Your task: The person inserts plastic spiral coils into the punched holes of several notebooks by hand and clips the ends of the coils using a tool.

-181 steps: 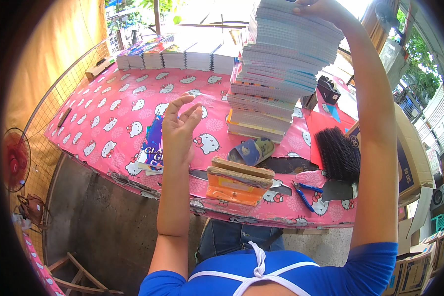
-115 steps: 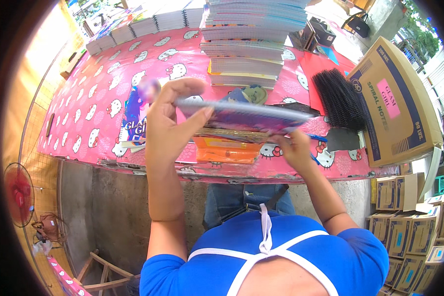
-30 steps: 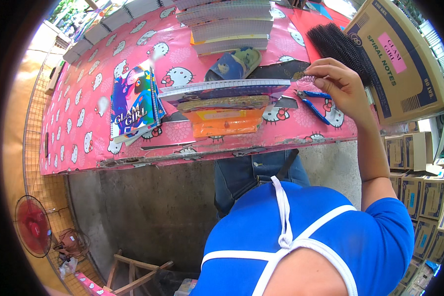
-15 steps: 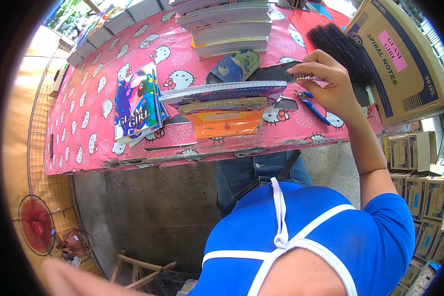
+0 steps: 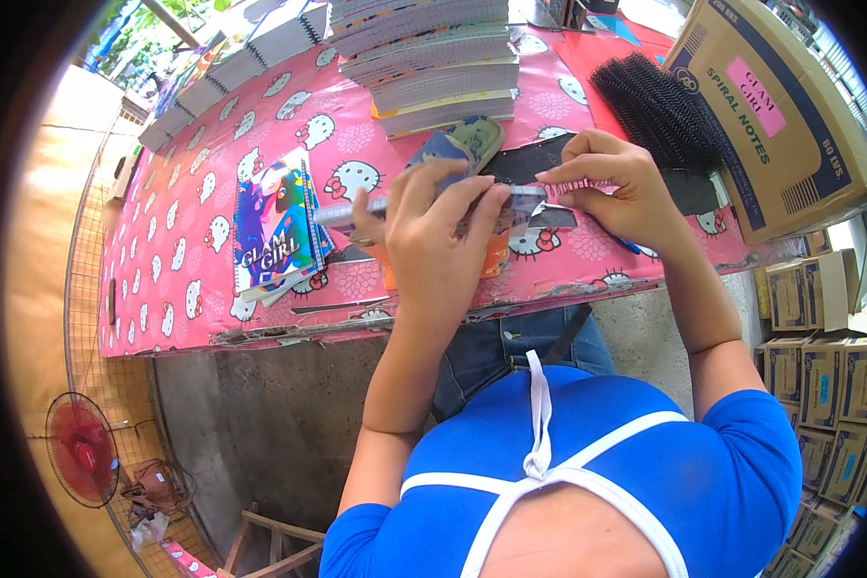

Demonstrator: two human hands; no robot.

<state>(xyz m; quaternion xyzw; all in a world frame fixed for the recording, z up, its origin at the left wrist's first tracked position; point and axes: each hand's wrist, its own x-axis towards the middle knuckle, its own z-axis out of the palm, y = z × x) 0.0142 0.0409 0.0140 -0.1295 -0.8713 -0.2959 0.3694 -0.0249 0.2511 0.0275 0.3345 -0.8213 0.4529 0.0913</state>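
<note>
My left hand is closed on an unbound notebook that stands on edge near the table's front, thumb and forefinger pinching its top edge. Between the fingertips of my right hand is a dark spiral binding coil, its tip at the notebook's right end. Whether the coil passes through the holes is too small to tell. Below the notebook sits an orange taped block, mostly covered by my left hand. Blue-handled pliers lie under my right hand, largely hidden.
Finished spiral notebooks lie at left. Behind my hands are a patterned slipper and a tall stack of notebooks. A heap of black coils rests beside a cardboard box at right. A red fan stands at lower left.
My left hand has come up from the lower left and taken hold of the notebook. My right hand has lowered the coil slightly to the notebook's right end.
</note>
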